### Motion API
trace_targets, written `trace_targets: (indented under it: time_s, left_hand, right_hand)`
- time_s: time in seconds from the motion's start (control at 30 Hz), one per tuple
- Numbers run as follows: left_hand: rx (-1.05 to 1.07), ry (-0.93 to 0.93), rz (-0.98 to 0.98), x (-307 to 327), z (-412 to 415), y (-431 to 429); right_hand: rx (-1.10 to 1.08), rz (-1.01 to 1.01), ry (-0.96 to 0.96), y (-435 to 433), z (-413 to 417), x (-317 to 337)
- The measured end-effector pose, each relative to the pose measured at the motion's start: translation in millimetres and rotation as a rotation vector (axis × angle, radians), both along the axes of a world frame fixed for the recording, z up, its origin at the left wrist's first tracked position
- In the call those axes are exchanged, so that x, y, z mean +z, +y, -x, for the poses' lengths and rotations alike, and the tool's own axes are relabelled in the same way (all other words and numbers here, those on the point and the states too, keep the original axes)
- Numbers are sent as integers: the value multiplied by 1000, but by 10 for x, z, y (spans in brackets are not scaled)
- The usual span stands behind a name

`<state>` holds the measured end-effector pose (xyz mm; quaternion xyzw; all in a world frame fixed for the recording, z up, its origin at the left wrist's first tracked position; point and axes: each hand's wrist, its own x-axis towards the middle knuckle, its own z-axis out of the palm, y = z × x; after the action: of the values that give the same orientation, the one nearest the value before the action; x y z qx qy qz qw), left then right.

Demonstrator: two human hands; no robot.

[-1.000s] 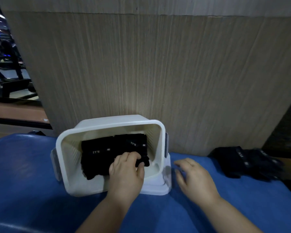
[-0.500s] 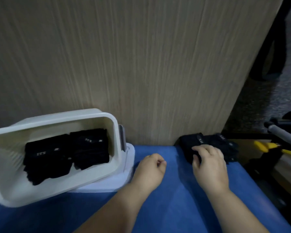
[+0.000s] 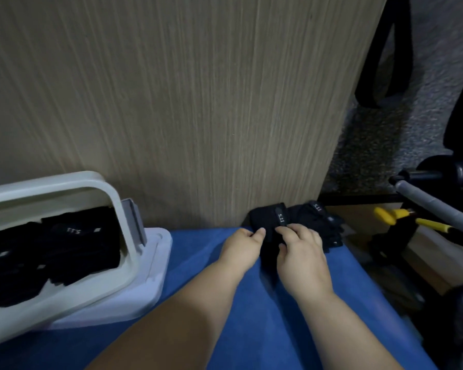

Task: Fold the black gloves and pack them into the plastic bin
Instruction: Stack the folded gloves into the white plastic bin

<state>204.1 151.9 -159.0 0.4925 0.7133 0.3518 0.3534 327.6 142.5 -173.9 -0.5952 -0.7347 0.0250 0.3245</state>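
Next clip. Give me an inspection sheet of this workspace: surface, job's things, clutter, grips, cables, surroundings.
surface: blue mat, carries the job's things.
job's things: white bin tilted on its lid at left, folded gloves inside; loose pile against the panel at right.
clutter: yellow tool beyond the mat's right edge.
grips: left hand and right hand both pinch the nearest glove.
cables: nothing seen.
surroundings: wood-grain panel behind; grey bar at right.
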Motion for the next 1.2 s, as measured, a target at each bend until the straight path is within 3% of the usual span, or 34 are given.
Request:
trace_targets:
  time_s: [0.23,0.47,0.6,0.77,0.83,1.0,1.1,1.2]
  left_hand:
    - [53,-242,49,34,-24,79]
    - [77,-489,-80,113,-9,1]
    - [65,-545,-111,218,135,-179]
    - [15,-584,-107,349,446,-508]
    - [9,-578,-112,359,595,-645]
    - [-60,-606,-87,363,998,-997]
    - [-102,-575,-64,388,1207,-1194]
    - [-128,-542,-22,398,1396,-1358]
  right_hand:
    - [12,37,37,9,10,7]
    - [57,-55,100,-32,36,104]
    - [46,-119,236,-78,80,251]
    - [84,-48,445,-154,208,425]
    - [153,60,555,-181,272,456]
    - [470,627,1071,-339,540,460]
    - [589,828,1160,-450,689,426]
    - [669,965,1108,-604,824,416]
